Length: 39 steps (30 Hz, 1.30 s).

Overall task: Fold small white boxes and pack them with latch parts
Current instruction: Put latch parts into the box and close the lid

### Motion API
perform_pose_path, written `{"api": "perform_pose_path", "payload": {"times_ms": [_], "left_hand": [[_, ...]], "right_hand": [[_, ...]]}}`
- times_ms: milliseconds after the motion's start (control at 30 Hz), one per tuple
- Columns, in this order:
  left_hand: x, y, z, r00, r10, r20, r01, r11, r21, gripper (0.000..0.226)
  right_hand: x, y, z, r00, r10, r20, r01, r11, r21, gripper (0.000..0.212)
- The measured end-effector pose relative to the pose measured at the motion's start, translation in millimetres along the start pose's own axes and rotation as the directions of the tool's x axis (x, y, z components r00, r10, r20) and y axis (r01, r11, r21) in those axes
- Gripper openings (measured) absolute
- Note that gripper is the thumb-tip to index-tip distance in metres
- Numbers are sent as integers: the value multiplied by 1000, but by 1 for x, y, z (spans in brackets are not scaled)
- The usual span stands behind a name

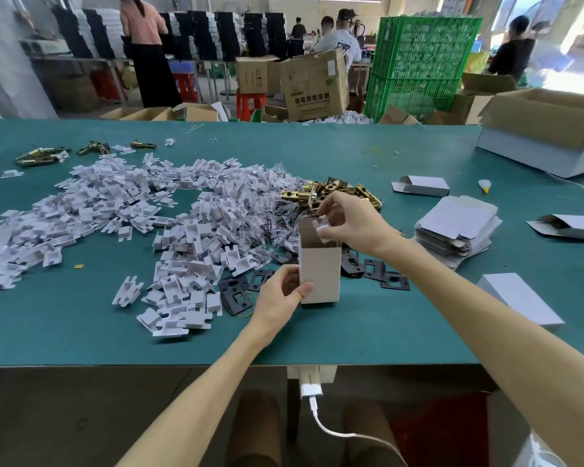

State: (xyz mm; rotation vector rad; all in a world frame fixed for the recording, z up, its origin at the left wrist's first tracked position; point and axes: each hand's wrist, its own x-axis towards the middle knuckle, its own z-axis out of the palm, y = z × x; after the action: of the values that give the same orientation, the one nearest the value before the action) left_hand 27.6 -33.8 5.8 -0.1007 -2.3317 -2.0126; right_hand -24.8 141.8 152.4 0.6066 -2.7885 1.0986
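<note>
Box [319,274] stands upright on the bench [385,332], long axis vertical, open end up, just ahead of centre.

Left hand [280,294] grips its lower half from the left, thumb across the front face, and braces it.

Right hand [351,224] is right above the mouth, coming in from the right. Its thumb and fingers pinch a small white piece [321,227] at the top rim. Can't tell if it's a flap or an insert.

The key relation is that the opening sits directly under the right hand, so I expect the next move to be straight down along the box axis. The right hand is the nearer one to the mouth; the left only steadies.

Counts:
- 1 box in hand
- 3 more boxes lying flat on the right: two with an open end [420,186] [567,227], one that looks closed [520,303]
- 1 stack of unfolded blanks [459,230]
- brass latches [331,193]: a heap just behind the box, too tangled to count, plus a few more at far left
- black plates [371,269]: at least six around the box base, some hidden
- white inserts [149,210]: a loose pile on the left, hundreds
- bagged small parts [267,210] between the inserts and latches, not countable
</note>
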Motion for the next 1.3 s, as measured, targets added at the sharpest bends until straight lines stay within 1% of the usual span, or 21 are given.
{"api": "perform_pose_path", "payload": {"times_ms": [100, 267, 333, 467, 567, 600, 667, 733, 767, 833, 867, 933, 967, 1067, 1100, 1167, 1200, 1267, 1300], "left_hand": [[0, 0, 0, 1000, 5, 1, -5, 1000, 2, 30], [-1, 0, 0, 1000, 17, -4, -17, 1000, 17, 31], [-2, 1, 0, 1000, 22, -7, -22, 999, 27, 28], [-2, 1, 0, 1000, 27, -7, -27, 999, 27, 26], [-2, 0, 0, 1000, 27, -4, -26, 999, 30, 26], [-3, 0, 0, 1000, 26, -6, -26, 999, 33, 26], [-4, 3, 0, 1000, 16, -12, -16, 999, 46, 25], [-3, 3, 0, 1000, 11, -24, -9, 996, 91, 18], [-4, 4, 0, 999, 12, -37, -7, 992, 129, 14], [-6, 3, -1, 998, 25, -52, -13, 976, 219, 19], [-7, 1, -2, 999, 24, -42, -13, 967, 255, 24], [-11, -2, -5, 1000, -21, 11, 17, 953, 302, 31], [-11, -3, -5, 998, -43, 41, 30, 956, 293, 33], [-13, 1, -5, 997, 42, 67, -55, 977, 205, 34], [-15, 3, -5, 997, 47, 65, -57, 985, 164, 35], [-14, 1, -7, 996, 32, 85, -42, 992, 116, 38], [-13, -2, -8, 996, 27, 89, -38, 990, 132, 39], [-12, -2, -8, 996, 31, 85, -44, 986, 159, 40], [-11, -1, -8, 996, 28, 81, -40, 987, 154, 39]], "right_hand": [[-2, 6, 2, 1000, -13, 6, 13, 999, -42, 17], [-4, 13, 9, 996, -82, 30, 87, 968, -234, 12], [-5, 12, 11, 994, -102, 34, 107, 945, -310, 16], [-7, 7, 12, 995, -96, 21, 96, 902, -421, 26], [-10, -3, 18, 987, -156, -27, 127, 881, -456, 26], [-11, -10, 22, 983, -183, -33, 149, 881, -449, 25], [-12, -26, 34, 973, -230, -1, 208, 882, -423, 24], [-15, -42, 52, 955, -293, 49, 287, 867, -407, 23], [-15, -49, 62, 942, -331, 64, 326, 846, -422, 22], [-12, -61, 87, 906, -413, 91, 400, 766, -503, 20], [-10, -67, 99, 895, -428, 124, 426, 741, -519, 22], [-2, -77, 120, 898, -366, 245, 440, 776, -452, 29], [3, -81, 131, 890, -322, 323, 441, 792, -423, 30], [12, -83, 158, 858, -235, 458, 435, 806, -402, 30], [14, -81, 164, 845, -205, 494, 431, 808, -402, 32], [17, -75, 173, 820, -147, 554, 423, 806, -413, 42], [18, -72, 175, 812, -118, 572, 406, 817, -409, 50], [19, -68, 176, 812, -84, 577, 363, 847, -388, 61], [20, -66, 176, 819, -71, 569, 345, 853, -391, 63]]}}
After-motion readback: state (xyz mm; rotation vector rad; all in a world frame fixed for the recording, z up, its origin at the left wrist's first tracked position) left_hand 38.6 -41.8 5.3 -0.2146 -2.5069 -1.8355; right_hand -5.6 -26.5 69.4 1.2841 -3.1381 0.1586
